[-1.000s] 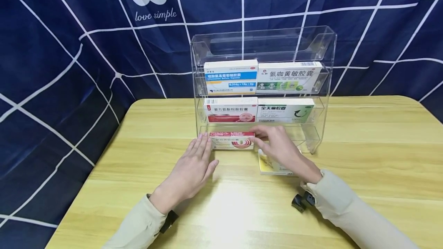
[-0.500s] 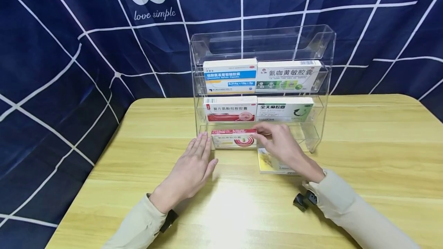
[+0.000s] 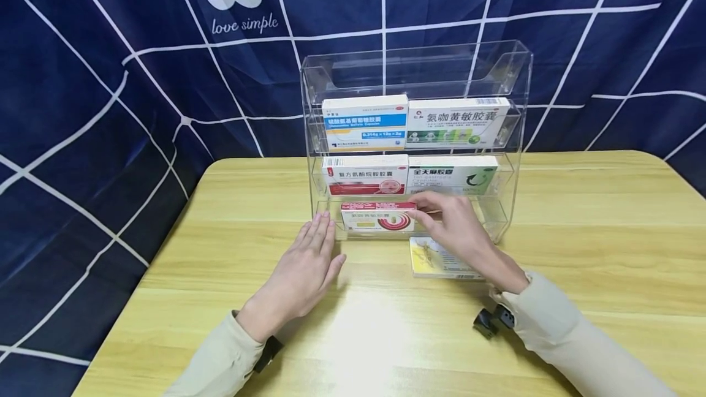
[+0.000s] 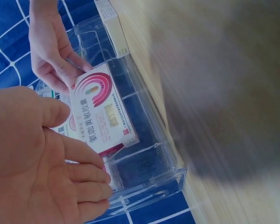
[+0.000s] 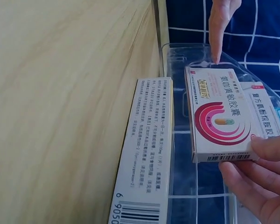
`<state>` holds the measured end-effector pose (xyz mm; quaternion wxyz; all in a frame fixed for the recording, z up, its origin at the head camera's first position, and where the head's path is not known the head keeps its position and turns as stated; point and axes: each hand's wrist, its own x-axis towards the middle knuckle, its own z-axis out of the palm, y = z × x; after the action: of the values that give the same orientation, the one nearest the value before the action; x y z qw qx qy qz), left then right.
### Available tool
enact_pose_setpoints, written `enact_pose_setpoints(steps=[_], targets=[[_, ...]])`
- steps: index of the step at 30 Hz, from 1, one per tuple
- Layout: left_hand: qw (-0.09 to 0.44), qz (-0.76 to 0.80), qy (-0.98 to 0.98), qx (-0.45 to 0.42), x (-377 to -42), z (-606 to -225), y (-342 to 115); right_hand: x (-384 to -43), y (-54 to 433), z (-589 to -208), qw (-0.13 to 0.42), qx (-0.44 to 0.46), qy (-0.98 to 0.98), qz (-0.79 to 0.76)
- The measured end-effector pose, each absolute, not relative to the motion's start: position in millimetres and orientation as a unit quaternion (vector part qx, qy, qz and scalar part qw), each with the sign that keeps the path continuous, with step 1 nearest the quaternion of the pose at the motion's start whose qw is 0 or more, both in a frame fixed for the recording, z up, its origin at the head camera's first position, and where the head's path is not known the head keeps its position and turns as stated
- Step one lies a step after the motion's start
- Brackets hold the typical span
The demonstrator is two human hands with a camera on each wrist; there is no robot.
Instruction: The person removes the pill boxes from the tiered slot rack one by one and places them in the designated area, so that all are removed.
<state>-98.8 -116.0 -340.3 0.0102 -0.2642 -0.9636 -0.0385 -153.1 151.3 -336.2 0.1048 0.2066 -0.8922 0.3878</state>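
A white medicine box [image 3: 377,218] with red arcs and a red top edge stands in the bottom tier of the clear acrylic display rack [image 3: 325,225]. My right hand [image 3: 455,225] pinches its right end between thumb and fingers; the right wrist view shows the thumb on the printed face of the medicine box [image 5: 221,114]. My left hand [image 3: 300,268] lies with straight fingers at the rack's lower left front, apart from the box. In the left wrist view the left hand [image 4: 51,163] shows its palm and relaxed fingers, holding nothing.
Two boxes, a blue-striped one [image 3: 365,122] and a green-banded one [image 3: 458,124], fill the upper tier. Below them sit a red-banded box [image 3: 365,176] and a green-and-white box [image 3: 453,176]. A yellow-and-white box [image 3: 441,259] lies before the rack on the wooden table [image 3: 220,213].
My right hand has moved the red-and-white medicine box slightly right and up within the bottom tier. The left hand has stayed in place; the yellow-and-white box shows more.
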Motion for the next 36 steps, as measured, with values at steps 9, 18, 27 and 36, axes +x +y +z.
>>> enact_pose_setpoints(steps=[9, 18, 27, 36], targets=[[0.014, -0.033, -0.963, -0.266, -98, -341, -116, -151, 154, -332, 0.132, 0.206, -0.891, 0.382], [0.014, -0.038, -0.964, -0.264, -98, -340, -117, -147, 155, -327, 0.104, 0.189, -0.895, 0.391], [0.012, -0.035, -0.963, -0.266, -98, -340, -116, -142, 161, -325, 0.077, 0.172, -0.892, 0.411], [0.008, -0.039, -0.963, -0.266, -98, -339, -116, -142, 165, -325, 0.067, 0.160, -0.888, 0.427]])
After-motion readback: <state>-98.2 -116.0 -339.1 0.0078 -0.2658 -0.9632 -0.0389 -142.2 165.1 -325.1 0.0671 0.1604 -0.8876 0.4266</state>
